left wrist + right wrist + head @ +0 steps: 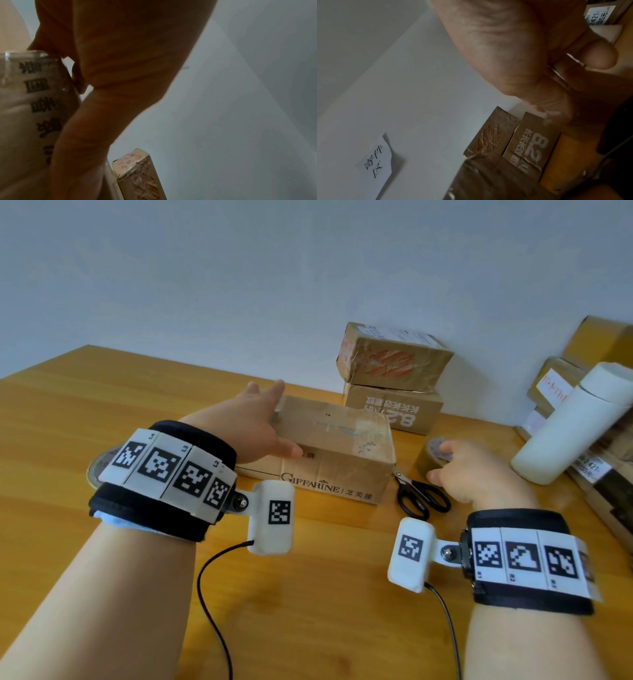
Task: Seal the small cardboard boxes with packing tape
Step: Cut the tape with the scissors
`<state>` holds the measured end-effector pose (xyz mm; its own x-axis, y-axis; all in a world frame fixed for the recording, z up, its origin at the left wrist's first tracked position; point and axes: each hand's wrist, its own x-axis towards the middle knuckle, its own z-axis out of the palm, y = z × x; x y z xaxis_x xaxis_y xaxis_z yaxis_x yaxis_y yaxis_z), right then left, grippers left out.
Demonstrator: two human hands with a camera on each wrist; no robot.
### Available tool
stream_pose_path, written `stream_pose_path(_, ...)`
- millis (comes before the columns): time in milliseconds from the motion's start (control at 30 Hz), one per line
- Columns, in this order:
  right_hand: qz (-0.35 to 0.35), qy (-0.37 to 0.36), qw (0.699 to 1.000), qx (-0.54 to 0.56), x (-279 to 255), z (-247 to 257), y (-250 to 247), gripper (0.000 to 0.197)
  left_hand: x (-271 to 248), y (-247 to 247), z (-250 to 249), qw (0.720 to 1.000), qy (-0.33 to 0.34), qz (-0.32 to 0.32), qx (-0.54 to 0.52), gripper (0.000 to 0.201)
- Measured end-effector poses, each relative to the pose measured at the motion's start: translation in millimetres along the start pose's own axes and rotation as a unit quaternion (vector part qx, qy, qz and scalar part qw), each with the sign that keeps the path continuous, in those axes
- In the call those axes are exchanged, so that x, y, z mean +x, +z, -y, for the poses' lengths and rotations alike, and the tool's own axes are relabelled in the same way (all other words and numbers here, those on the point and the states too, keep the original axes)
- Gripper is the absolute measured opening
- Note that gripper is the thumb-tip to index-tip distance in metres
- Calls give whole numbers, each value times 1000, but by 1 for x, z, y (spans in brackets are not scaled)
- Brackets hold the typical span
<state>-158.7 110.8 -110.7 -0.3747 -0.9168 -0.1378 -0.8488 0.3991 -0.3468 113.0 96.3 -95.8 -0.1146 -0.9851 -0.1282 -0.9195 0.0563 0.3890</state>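
Left hand on box, right hand on tape.

The left hand (263,422) rests spread, fingers straight, against the brown cardboard box (337,446) at table centre; at its 3 o'clock, the right hand (469,470) curls round the brown packing-tape roll (432,457).

Black-handled scissors (419,495) on the wooden table (325,594), white bottle (568,422) leaning at right.
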Motion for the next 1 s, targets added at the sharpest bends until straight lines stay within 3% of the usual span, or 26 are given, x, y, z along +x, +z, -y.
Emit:
stream_pose_path(133,11,-62,995,76,-6,9,-6,59,3,-3,10,996,-61,-18,-67,126)
stream_pose_path(167,22,-84,991,100,-10,13,-7,56,3,-5,13,994,-82,-17,-77,120)
stream_pose_path(300,45,-143,981,120,-23,30,-6,45,0,-8,23,989,-117,28,-81,56)
stream_pose_path(467,45,-137,983,118,-23,35,-2,56,3,-4,28,990,-98,2,-101,42)
stream_pose_path(600,63,-124,983,121,-14,28,-5,33,7,-2,28,987,-75,-27,-143,31)
stream_pose_path(767,98,-119,978,139,-19,28,-12,27,13,3,33,985,-91,-29,-142,39)
stream_pose_path(1000,84,-117,983,114,-21,30,-13,22,10,1,29,981,-93,-27,-170,65)
